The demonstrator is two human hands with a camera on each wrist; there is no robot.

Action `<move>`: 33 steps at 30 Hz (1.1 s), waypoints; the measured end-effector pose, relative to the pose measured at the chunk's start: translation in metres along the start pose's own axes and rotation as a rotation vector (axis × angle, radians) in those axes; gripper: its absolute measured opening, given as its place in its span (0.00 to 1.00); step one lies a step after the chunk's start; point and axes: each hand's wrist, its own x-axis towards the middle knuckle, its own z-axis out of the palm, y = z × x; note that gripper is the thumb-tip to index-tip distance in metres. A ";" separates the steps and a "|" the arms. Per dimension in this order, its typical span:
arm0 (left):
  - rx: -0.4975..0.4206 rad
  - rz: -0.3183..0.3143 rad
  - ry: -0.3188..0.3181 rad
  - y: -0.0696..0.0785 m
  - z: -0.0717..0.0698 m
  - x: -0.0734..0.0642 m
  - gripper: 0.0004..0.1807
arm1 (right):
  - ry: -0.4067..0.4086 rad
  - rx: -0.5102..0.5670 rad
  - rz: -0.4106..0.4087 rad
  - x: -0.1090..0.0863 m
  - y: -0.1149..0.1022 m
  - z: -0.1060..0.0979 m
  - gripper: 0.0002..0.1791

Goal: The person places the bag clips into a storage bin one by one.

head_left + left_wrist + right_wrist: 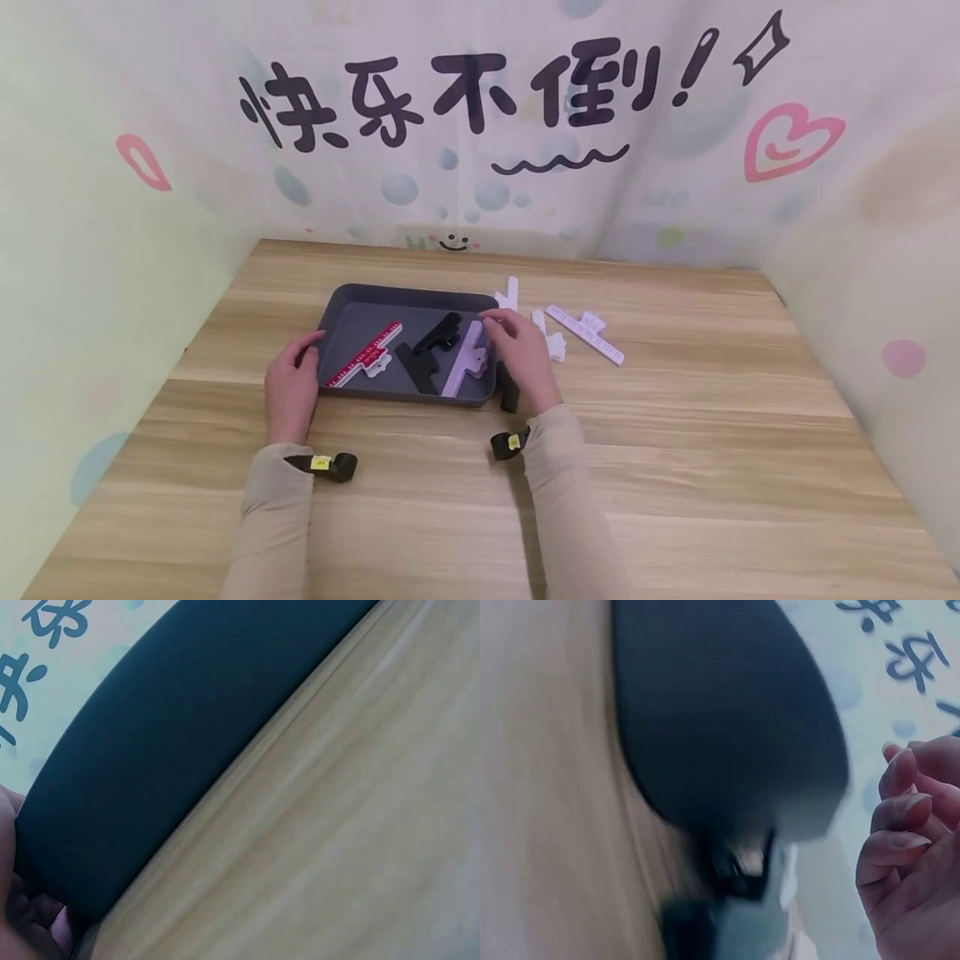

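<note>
A dark grey tray (420,293) lies on the table with bulldog clips in it: a red-and-white one (367,354), two black ones, one lying over the other (416,367), and a lilac one (465,362) at the right end. My left hand (291,379) holds the tray's left side, fingers at the rim and below the corner (75,847). Over the right rim, beside the lilac clip, hovers my right hand (525,350). In the right wrist view its fingers (904,814) are loosely bent, with nothing between them. Another black clip (510,393) lies outside the tray, below that hand.
Right of the tray lie a pale lilac clip (585,333) and a white clip (555,344). Another white clip (512,293) sits behind the tray's right corner. A printed cloth (450,192) hangs at the table's back edge, with pale walls on both sides.
</note>
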 end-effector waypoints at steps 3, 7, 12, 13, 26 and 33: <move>-0.005 -0.001 0.002 0.001 -0.001 0.000 0.17 | 0.058 0.005 0.032 0.000 0.004 -0.011 0.13; -0.015 -0.006 -0.001 0.000 -0.001 -0.001 0.17 | 0.110 0.058 0.075 -0.001 0.012 -0.027 0.16; -0.017 -0.004 -0.003 0.000 -0.001 -0.002 0.17 | 0.145 0.052 0.116 -0.002 0.022 -0.046 0.17; -0.019 -0.003 -0.004 0.000 -0.001 -0.002 0.17 | 0.156 0.040 0.119 -0.002 0.023 -0.049 0.17; -0.038 -0.013 -0.010 0.003 -0.004 0.000 0.17 | 0.391 0.093 0.265 -0.005 0.025 -0.077 0.14; -0.049 -0.026 -0.022 0.002 -0.001 -0.001 0.17 | 0.349 0.033 0.339 -0.010 0.034 -0.089 0.17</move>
